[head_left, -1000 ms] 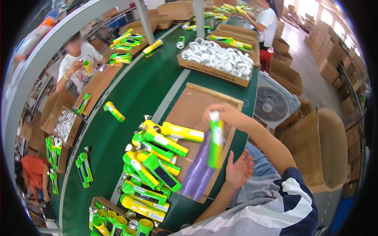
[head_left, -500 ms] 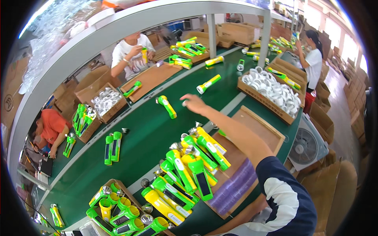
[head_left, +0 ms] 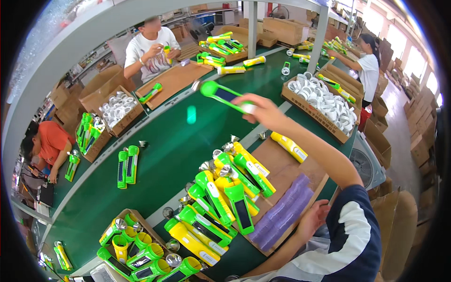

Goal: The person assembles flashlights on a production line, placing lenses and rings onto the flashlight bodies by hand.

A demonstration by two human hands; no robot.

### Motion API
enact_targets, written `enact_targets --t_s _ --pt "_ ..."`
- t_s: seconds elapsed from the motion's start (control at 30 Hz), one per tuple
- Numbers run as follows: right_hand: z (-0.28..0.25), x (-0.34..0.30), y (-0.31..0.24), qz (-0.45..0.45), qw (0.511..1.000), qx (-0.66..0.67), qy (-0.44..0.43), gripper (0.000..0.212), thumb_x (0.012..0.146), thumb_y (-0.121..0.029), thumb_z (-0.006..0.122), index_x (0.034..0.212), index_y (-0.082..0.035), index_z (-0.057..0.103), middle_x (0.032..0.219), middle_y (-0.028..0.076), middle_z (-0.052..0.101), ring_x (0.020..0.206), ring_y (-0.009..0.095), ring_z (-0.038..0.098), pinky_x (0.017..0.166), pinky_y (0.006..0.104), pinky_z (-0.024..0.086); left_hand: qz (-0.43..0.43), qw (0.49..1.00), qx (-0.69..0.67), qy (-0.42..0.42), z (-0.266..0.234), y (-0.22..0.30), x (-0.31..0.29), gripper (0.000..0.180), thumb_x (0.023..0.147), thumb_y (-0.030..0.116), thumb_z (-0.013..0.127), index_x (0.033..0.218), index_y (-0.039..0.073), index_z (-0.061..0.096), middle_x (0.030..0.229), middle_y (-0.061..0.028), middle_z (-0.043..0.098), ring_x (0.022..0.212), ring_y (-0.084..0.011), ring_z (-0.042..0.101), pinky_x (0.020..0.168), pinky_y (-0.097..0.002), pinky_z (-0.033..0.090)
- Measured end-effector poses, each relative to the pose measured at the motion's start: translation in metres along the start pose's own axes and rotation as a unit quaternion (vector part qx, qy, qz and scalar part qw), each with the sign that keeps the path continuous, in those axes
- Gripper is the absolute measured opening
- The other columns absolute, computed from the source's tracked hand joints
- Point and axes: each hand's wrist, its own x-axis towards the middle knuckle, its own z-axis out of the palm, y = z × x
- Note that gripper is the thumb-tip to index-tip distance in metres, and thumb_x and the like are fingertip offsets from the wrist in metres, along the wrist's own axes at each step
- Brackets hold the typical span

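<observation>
My right hand [head_left: 264, 113], arm stretched out over the green belt [head_left: 164, 136], is closed around one end of a green flashlight [head_left: 224, 95] with a dark solar panel, held in the air with its wide head to the left. My left hand [head_left: 315, 217] is low beside the right edge of the brown board [head_left: 275, 197], fingers loosely bent and apart, nothing visible in it. Purple discs [head_left: 282, 211] lie in rows on that board, and a yellow flashlight [head_left: 289, 146] rests at its far end. Left of the board, several green and yellow flashlights [head_left: 213, 197] are piled with loose silver reflectors.
A carton of flashlight bodies [head_left: 157, 235] stands at the near left. White rings fill a box [head_left: 324, 136] on the right. Across the belt a person in white [head_left: 150, 51] handles a flashlight; one in orange [head_left: 54, 143] sits at far left. A grey post [head_left: 319, 42] rises beyond the ring box.
My right hand, empty-looking before, now holds the green flashlight above the belt. Two flashlights near that hand are gone from their places. My left hand has come into view by the board.
</observation>
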Motion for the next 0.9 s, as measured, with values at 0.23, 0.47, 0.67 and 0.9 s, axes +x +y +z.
enact_targets --t_s 0.23,0.47,0.67,0.9 --pt "-0.050 -0.337 -0.044 0.227 0.956 0.150 0.110 0.064 0.082 -0.037 0.073 0.131 0.000 0.057 0.124 0.013 0.056 0.106 0.027 0.061 0.086 0.0405 0.050 0.128 0.987 0.067 -0.071 0.023 0.009 -0.014 0.080 0.096 0.066 0.032 0.151 0.008 0.026 0.152 -0.0147 0.038 0.138 -0.0272 0.038 0.113 -0.0451 0.029" --pt "0.017 -0.450 -0.030 0.240 0.953 0.118 0.142 0.047 0.083 -0.020 0.069 0.127 -0.004 0.063 0.143 0.015 0.044 0.121 0.033 0.055 0.098 0.0436 0.046 0.107 0.967 0.231 -0.001 0.018 -0.010 -0.010 0.077 0.095 0.046 0.058 0.150 0.006 0.022 0.130 -0.0128 0.050 0.121 -0.0200 0.052 0.101 -0.0339 0.043" --pt "-0.022 -0.446 -0.005 0.241 0.897 0.167 0.330 0.040 0.097 -0.040 0.054 0.095 -0.002 0.063 0.099 0.013 0.069 0.100 0.025 0.065 0.089 0.0392 0.051 -0.059 0.953 0.297 0.003 0.017 -0.011 -0.013 0.036 0.094 0.023 0.065 0.121 0.005 0.050 0.090 -0.0052 0.062 0.074 -0.0126 0.065 0.065 -0.0245 0.052" --pt "-0.008 -0.418 0.010 0.207 0.884 0.187 0.376 0.038 0.096 -0.036 0.057 0.116 -0.003 0.056 0.109 0.006 0.061 0.102 0.016 0.059 0.090 0.0328 0.047 -0.097 0.901 0.423 0.009 0.034 -0.013 -0.018 0.030 0.091 0.020 0.069 0.112 0.003 0.057 0.086 -0.0047 0.063 0.069 -0.0108 0.063 0.059 -0.0242 0.052"
